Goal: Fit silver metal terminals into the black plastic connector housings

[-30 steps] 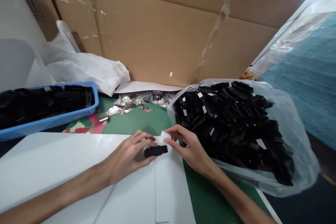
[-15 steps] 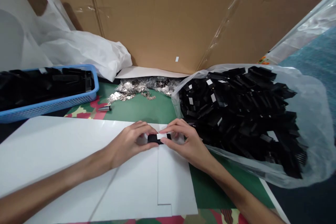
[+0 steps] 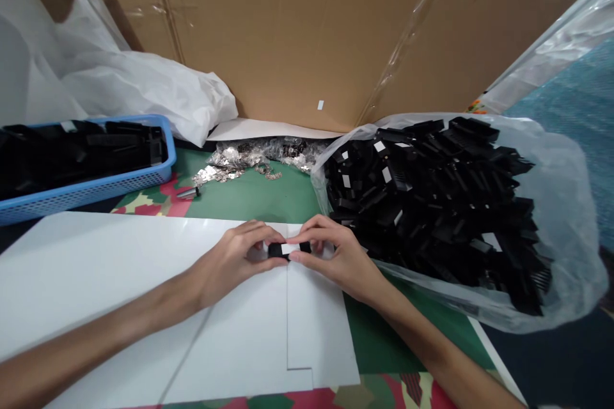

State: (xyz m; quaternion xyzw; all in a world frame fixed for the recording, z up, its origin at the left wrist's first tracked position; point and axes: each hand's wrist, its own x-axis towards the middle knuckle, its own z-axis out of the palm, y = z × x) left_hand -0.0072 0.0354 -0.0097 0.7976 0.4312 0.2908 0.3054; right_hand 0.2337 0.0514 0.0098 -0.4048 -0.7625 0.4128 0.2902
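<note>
At the far left a blue basket [image 3: 96, 188] stands on the table, full of black parts, and behind it lies a white plastic bag [image 3: 144, 92] against the cardboard wall [image 3: 288, 32]. In front of the basket a white sheet [image 3: 119, 281] covers the green mat [image 3: 259, 198]. The left hand [image 3: 235, 262] rests on this sheet with fingers curled narrow, pinching the left end of a small black piece [image 3: 283, 249]. The piece sits just above the sheet, between both hands, and a white label [image 3: 289, 248] crosses its middle. It looks like hard plastic, so I judge it light and stiff, a little smooth; the short ends seem the best places to grip, leaving the label free. The right hand [image 3: 336, 259] is also closed narrow, fingertips on the right end and on the label. Behind lies a heap of small silver parts [image 3: 240, 163], and to the right an open clear bag [image 3: 566, 204] holds many similar black pieces [image 3: 432, 192].
</note>
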